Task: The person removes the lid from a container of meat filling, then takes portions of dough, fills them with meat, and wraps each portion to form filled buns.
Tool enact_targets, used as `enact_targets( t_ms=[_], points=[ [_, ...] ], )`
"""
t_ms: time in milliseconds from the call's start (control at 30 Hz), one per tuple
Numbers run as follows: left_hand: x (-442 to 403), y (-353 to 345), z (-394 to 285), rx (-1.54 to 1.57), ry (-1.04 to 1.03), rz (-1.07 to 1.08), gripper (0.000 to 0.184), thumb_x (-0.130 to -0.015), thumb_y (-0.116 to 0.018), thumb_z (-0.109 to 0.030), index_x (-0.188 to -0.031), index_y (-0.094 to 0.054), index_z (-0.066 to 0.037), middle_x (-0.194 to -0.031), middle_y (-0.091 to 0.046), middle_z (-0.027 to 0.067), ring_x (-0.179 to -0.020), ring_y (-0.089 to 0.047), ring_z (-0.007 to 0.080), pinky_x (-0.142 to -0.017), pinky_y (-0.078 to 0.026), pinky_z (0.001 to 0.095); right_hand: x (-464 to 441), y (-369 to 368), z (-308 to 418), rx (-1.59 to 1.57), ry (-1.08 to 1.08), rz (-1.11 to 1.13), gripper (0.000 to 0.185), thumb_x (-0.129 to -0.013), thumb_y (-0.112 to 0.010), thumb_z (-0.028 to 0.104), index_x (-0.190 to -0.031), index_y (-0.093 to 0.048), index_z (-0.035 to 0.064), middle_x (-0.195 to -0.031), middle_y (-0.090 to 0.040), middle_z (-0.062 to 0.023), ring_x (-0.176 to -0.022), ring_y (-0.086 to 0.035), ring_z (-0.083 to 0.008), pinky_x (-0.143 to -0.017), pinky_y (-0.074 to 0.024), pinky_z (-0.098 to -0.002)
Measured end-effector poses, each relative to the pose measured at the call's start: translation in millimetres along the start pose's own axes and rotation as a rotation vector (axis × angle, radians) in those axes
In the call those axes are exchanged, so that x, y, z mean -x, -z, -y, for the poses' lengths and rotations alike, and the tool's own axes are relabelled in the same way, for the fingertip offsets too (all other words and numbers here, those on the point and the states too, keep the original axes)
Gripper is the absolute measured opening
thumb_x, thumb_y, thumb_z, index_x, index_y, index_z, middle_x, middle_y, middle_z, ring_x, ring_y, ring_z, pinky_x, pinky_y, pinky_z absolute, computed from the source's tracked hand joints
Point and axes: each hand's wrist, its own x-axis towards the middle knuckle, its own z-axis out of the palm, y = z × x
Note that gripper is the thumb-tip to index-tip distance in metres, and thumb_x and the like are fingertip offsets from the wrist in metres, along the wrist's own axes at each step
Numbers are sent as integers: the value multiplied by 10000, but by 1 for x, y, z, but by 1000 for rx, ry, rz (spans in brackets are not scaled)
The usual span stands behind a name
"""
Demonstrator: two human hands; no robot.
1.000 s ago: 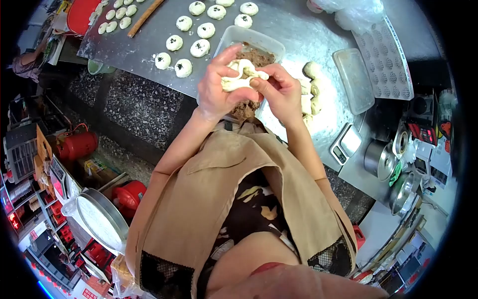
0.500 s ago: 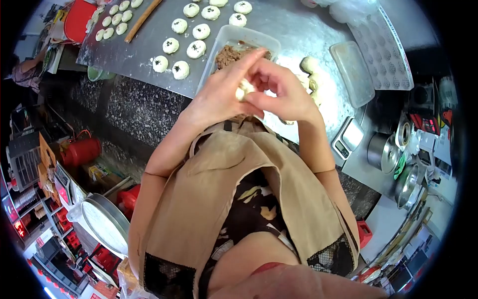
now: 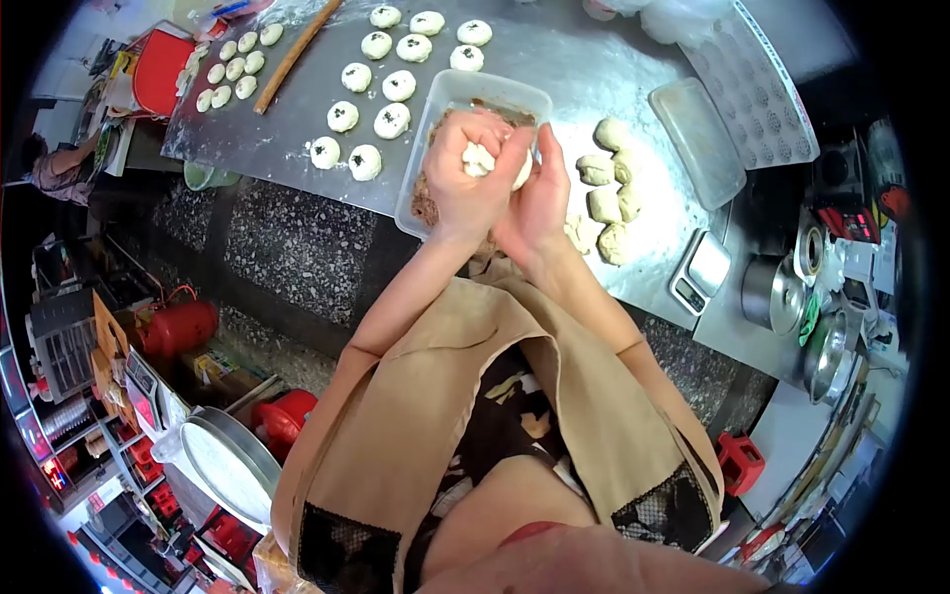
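Both hands are together over a translucent plastic tub (image 3: 435,81) of brown filling (image 3: 424,206). Fingers curled into a fist, my left hand (image 3: 463,183) grips a pale dough bun (image 3: 478,160), which bulges out between thumb and fingers. My right hand (image 3: 539,203) cups the bun from the right side, its fingers wrapped beneath and partly hidden. Much of the bun is covered by the hands. Just right of them, several raw dough pieces (image 3: 604,205) lie on the floured steel table (image 3: 554,59).
Several round buns with dark specks on top (image 3: 392,121) stand left of the tub. Farther left lie a wooden rolling pin (image 3: 295,57) and smaller buns (image 3: 235,69). A clear plastic tray (image 3: 699,144) and a digital scale (image 3: 701,272) are at the right. Another person (image 3: 67,168) is at far left.
My left hand has turned and closed round the bun, while my right hand has shifted left beneath it. More dough pieces are uncovered on the right. The view has shifted slightly.
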Motion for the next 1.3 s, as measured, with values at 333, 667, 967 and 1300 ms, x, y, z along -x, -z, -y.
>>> enact_targets(
  t_ms=[333, 667, 967, 1300],
  points=[
    [-13, -3, -6, -139, 6, 300, 748, -742, -568, 55, -1394, -204, 30, -1144, -596, 207, -1082, -565, 235, -950, -425, 332, -11, 15, 18, 135, 89, -77, 473, -952, -289, 360, -1202, -483, 9, -1192, -554, -119, -1094, -537, -238, -954, -413, -366],
    [-25, -10, -6, -152, -12, 365, 456, -751, -640, -81, -1197, -564, -18, -1215, -568, 160, -1205, -479, 294, -1010, -347, 436, -29, 38, 38, -36, -109, 41, 423, -933, -401, 323, -1224, -471, 24, -1213, -533, -141, -1095, -546, -247, -947, -441, -366],
    [-41, -11, 23, -83, -199, 610, 320, -763, -711, -232, -994, -662, -16, -1043, -665, 98, -1066, -597, 287, -994, -378, 482, -24, 30, 60, -237, -250, 71, 474, -941, -335, 401, -1227, -446, 40, -1275, -478, -111, -1123, -521, -254, -989, -404, -413],
    [-18, -47, 37, 0, 200, 371, 629, -805, -612, -101, -1353, -339, 42, -1386, -387, 153, -1263, -382, 217, -1015, -342, 334, -41, 34, 55, 104, 235, -53, 435, -921, -403, 284, -1227, -473, -17, -1195, -544, -143, -1094, -532, -229, -945, -423, -345]
  ],
)
